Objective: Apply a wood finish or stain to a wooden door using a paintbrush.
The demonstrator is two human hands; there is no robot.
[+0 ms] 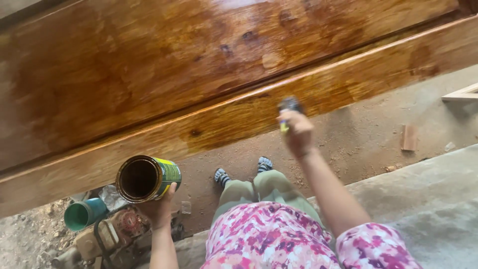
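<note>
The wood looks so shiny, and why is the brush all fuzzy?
Head view: the varnished wooden panel gleams with pale glare near its top edge; the brush in the right hand is smeared by motion blur; the tin can in the left hand looks sharper.

amber glossy plank [149,74], green-yellow can [147,178], teal cup [82,213]

Soft daylight is washing over everything, casting only faint shadows. Glare is shining off the wet varnished wood panel [199,65] near the top edge. Motion is smearing my right hand [297,130] and its brush [289,107]; the whole frame is looking soft.
</note>
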